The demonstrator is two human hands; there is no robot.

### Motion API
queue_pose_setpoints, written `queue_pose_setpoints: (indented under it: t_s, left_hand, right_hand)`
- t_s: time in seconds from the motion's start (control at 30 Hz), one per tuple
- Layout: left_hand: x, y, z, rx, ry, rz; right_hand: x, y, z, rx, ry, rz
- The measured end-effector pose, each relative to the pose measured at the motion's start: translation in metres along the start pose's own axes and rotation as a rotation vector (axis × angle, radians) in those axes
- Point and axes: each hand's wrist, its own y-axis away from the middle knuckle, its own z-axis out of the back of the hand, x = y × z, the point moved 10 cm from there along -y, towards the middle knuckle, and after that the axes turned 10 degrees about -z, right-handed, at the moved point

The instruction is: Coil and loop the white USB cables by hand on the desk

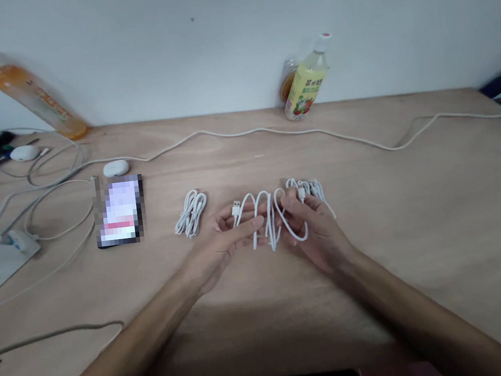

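Observation:
A white USB cable [271,225] in loose loops spans the space between my two hands, above the table. My left hand [228,233] is closed on its left loops, the thumb lying over them, and a USB plug [236,208] sticks up by the fingers. On the other side my right hand [311,223] pinches the right-hand loops, with the cable's other connector [301,194] beside the index finger. A coiled white cable [190,213] lies on the table left of my left hand. Several more coiled cables [317,189] lie behind my right hand, partly hidden by it.
A phone [120,212] with a lit screen and white earbud cases [115,168] lie on the left. An orange drink bottle [37,100] and a yellow one [306,82] stand by the wall. A long white cord [271,129] crosses the wooden table [416,211]. A power strip [1,264] sits far left.

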Motion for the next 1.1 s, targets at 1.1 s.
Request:
queue_pose_setpoints:
  t_s: [1.1]
  left_hand:
    - [0.002,0.000,-0.003,0.004,0.053,-0.066]
  right_hand:
    - [-0.003,-0.001,0.015,-0.144,0.270,0.055]
